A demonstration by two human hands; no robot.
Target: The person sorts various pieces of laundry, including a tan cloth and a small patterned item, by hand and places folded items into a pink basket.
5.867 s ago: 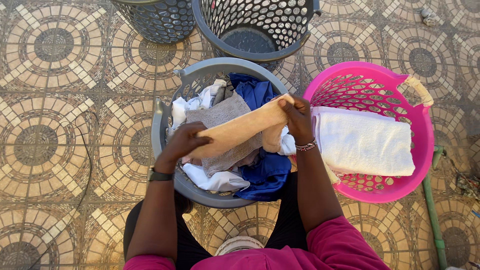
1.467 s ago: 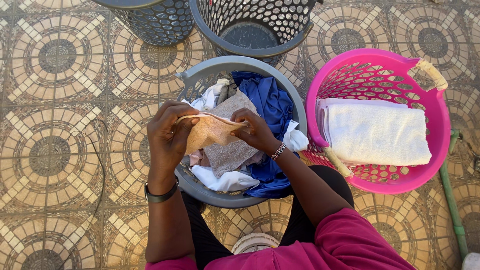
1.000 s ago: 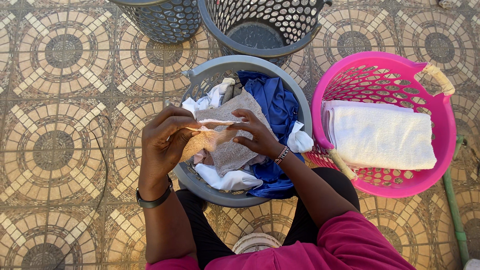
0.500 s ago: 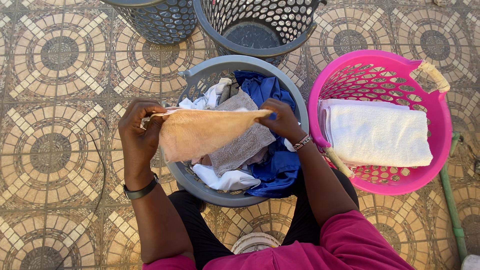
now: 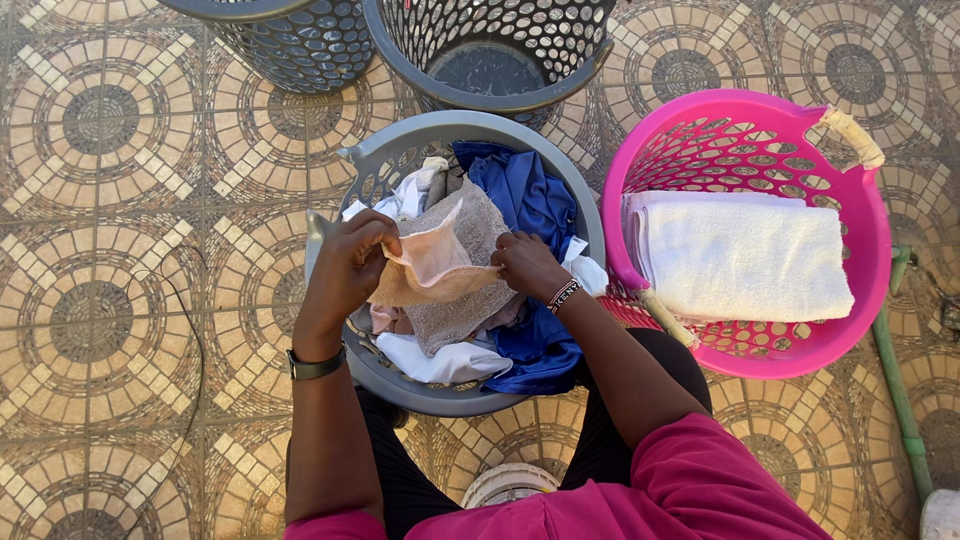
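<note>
- Left hand is pinched shut on one end of a peach cloth, fingers curled over its upper corner.
- Right hand, at three o'clock from the cloth, grips the other end, fingers closed around the fabric.
- Peach cloth sags between both hands, held just above the grey laundry basket.
- Under it lie a beige towel, a blue garment and white pieces.
- At three o'clock sits a pink basket holding a folded white towel.
- At twelve o'clock stand two dark perforated bins, side by side on the patterned tile floor.
</note>
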